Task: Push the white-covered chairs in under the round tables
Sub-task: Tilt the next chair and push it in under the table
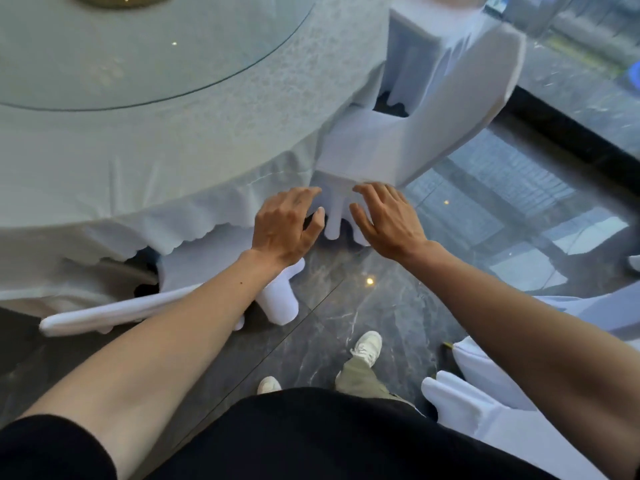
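Note:
A round table point(214, 140) with a white cloth and a glass turntable fills the upper left. A white-covered chair point(433, 109) stands at its right edge, seat partly under the cloth, its back toward the right. Another white-covered chair point(114, 313) sits pushed in at the near edge, below my left forearm. My left hand point(285, 226) and my right hand point(388, 220) both hover with fingers spread just in front of the right chair's lower corner and covered legs, holding nothing. Whether the fingertips touch the cover I cannot tell.
A third covered chair point(401, 46) stands behind the right one. More white chair covers point(485, 393) crowd the lower right. The floor point(346, 306) is glossy dark marble, and my feet in white shoes point(367, 348) stand on it. A dark strip runs along glass at the right.

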`<act>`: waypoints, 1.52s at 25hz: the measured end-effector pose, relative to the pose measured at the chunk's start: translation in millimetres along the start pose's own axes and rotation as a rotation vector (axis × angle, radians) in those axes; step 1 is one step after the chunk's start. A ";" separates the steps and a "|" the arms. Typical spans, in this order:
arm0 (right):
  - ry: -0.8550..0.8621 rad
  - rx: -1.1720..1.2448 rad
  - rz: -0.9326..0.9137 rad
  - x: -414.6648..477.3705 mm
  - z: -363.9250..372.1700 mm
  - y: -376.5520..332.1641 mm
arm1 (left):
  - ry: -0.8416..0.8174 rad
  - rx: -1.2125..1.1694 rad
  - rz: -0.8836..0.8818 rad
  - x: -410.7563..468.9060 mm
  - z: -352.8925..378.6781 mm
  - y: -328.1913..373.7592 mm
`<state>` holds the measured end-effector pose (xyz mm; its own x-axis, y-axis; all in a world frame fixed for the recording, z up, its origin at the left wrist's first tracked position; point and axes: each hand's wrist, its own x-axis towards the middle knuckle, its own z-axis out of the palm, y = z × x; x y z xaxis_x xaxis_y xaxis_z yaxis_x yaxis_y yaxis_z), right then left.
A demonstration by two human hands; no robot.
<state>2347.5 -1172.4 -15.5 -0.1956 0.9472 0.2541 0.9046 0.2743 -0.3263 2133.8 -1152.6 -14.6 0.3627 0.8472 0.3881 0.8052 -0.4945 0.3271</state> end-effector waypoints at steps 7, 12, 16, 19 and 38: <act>0.050 -0.096 0.066 11.7 -91.4 175.6 | -0.033 -0.064 0.049 125.7 82.1 133.1; 0.026 -0.110 0.086 34.4 -126.4 266.2 | -0.061 -0.125 0.025 198.8 134.2 191.9; -0.004 -0.136 0.082 72.3 -135.8 346.7 | -0.049 -0.144 0.015 265.2 186.4 211.2; -0.047 -0.164 0.052 107.8 -140.7 404.6 | -0.036 -0.172 -0.028 316.3 231.2 226.9; -0.400 0.045 -0.667 348.0 -120.8 641.6 | -0.135 -0.064 -0.847 498.3 371.4 320.3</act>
<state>2905.6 -686.9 -26.4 -0.8227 0.5648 0.0647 0.5327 0.8057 -0.2590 2746.7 -816.8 -36.4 -0.2924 0.9496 -0.1129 0.8031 0.3079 0.5101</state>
